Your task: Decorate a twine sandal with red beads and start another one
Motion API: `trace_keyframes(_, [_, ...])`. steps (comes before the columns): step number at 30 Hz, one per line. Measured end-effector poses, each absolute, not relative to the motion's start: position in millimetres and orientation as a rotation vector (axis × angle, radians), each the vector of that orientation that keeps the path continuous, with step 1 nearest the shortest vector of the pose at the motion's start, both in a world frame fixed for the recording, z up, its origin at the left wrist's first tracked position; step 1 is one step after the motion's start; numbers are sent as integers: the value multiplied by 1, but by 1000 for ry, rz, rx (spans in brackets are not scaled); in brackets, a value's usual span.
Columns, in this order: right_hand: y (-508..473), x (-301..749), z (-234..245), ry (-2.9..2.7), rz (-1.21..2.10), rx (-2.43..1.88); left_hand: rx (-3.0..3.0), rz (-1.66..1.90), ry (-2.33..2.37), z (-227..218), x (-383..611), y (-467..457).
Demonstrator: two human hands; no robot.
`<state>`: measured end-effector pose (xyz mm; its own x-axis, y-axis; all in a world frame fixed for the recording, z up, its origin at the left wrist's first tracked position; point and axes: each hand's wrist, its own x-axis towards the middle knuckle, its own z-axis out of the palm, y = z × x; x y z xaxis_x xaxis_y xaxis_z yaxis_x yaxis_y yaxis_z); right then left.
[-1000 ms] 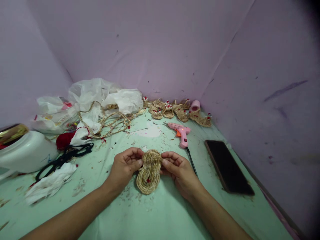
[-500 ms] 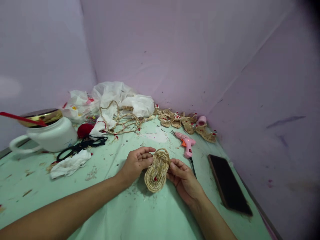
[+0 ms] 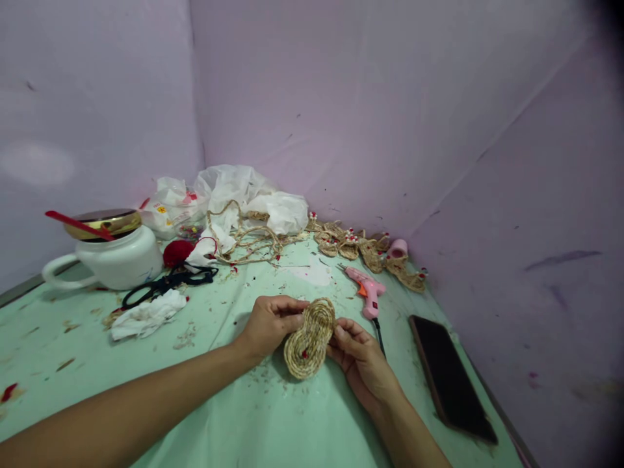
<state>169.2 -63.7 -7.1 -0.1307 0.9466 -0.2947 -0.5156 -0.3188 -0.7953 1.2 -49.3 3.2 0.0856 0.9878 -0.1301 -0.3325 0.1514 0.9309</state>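
Observation:
Between my hands is a small woven straw slipper sole (image 3: 309,338), made of coiled braided cord in a figure-eight outline with a red spot near its lower end. My left hand (image 3: 273,325) pinches its upper left edge between thumb and fingers. On the opposite side, my right hand (image 3: 358,354) grips the right edge, thumb on top and fingers curled beneath. The sole is held just over the green tabletop (image 3: 253,416). Beyond my right hand lies a pink hot glue gun (image 3: 369,290) with a dark cable.
A dark phone (image 3: 453,377) lies at the right. Several small straw slippers (image 3: 370,253) line the back wall beside a pink roll (image 3: 398,247). Twine (image 3: 253,240), white plastic bags (image 3: 244,185), black scissors (image 3: 168,284), crumpled tissue (image 3: 147,314), red yarn (image 3: 176,253) and a lidded white mug (image 3: 119,260) occupy the left.
The raised loop at the sole's upper end now lies flatter against the coil. Both hands keep their hold on it. The whole view has shifted slightly.

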Motion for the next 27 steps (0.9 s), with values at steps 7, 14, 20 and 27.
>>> trace_keyframes(7, [-63,168,-4,-640,1690,-982,840,1147,979,2,1,-47])
trace_keyframes(14, [-65,167,-3,-638,1699,-987,868,1154,1000,1,2,-47])
trace_keyframes(20, [-64,166,-3,-621,1682,-988,864,1158,1005,-1,1,-46])
trace_keyframes(27, [-65,166,-1,-662,1650,-1032,885,1161,1026,-1,1,-46])
